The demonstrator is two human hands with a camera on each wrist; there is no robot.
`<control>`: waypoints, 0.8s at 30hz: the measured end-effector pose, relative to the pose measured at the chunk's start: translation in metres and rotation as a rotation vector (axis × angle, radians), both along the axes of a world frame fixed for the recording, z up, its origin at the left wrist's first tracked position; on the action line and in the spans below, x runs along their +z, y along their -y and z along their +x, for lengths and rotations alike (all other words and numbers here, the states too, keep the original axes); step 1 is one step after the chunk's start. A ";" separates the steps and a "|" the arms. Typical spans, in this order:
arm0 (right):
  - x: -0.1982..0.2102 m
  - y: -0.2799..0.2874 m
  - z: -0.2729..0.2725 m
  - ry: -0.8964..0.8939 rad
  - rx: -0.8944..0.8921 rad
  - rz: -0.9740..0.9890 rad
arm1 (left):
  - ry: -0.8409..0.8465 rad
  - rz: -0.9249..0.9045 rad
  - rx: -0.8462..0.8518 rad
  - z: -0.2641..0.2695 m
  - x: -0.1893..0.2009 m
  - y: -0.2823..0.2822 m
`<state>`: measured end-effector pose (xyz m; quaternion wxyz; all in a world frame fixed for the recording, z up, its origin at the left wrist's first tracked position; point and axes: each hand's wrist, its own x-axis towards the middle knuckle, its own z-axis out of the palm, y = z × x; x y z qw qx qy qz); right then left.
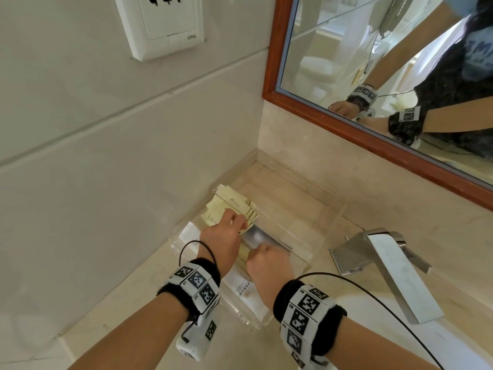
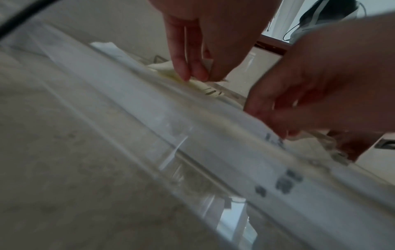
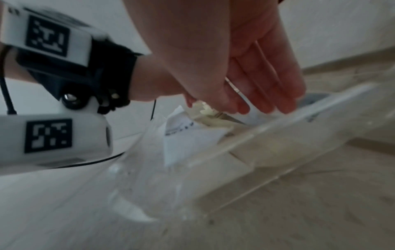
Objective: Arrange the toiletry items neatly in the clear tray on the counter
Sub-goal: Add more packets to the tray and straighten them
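A clear tray stands in the counter's corner. Pale yellow packets lie fanned at its far left. My left hand pinches their near edge, and its fingers press a yellow packet at the tray wall. My right hand hovers just right of it with fingers curled, holding the end of another pale yellow packet; the right wrist view shows the thumb on that packet. A silver packet and a white printed packet also lie in the tray.
A chrome faucet stands right of the tray. Tiled wall closes the left side, with a socket high up. A wood-framed mirror hangs behind. Beige counter lies in front of the tray.
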<state>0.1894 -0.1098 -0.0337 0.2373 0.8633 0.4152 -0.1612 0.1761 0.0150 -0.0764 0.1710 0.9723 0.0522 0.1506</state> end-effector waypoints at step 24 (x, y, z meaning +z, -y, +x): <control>-0.015 -0.007 0.018 -0.033 -0.137 0.241 | -0.220 -0.194 -0.039 -0.002 -0.017 -0.017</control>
